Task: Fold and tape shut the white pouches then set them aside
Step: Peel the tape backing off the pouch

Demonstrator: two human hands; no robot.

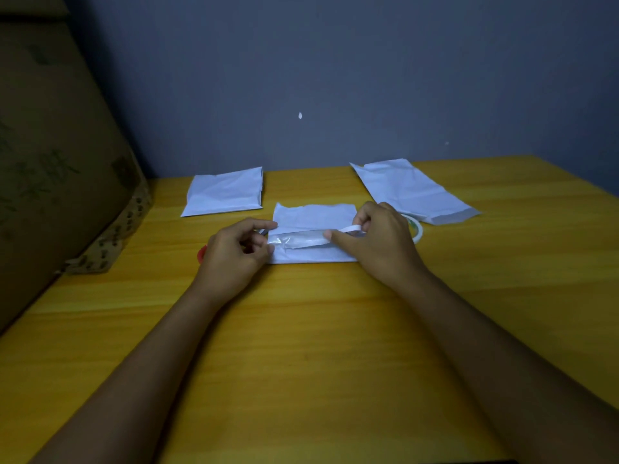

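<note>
Three pouches lie on the desk [335,329]. The middle pouch [313,216] sits directly between the hands, long axis left to right. The left hand [234,252] pinches its folded flap's left end; the right hand [378,236] pinches a white strip [348,228] over the right end. Both hands are equally near. Tape roll [417,229] sits just beside the right hand. Other pouches, left [224,194] and right [412,192], look flat; contents cannot be told.

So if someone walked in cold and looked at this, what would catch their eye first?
Most likely the two hands at the table's centre: the left hand and right hand pinch a strip of tape stretched over the middle white pouch. Next, the other white pouches: one at far left, a longer one at far right. A big cardboard box looms on the left.
</note>
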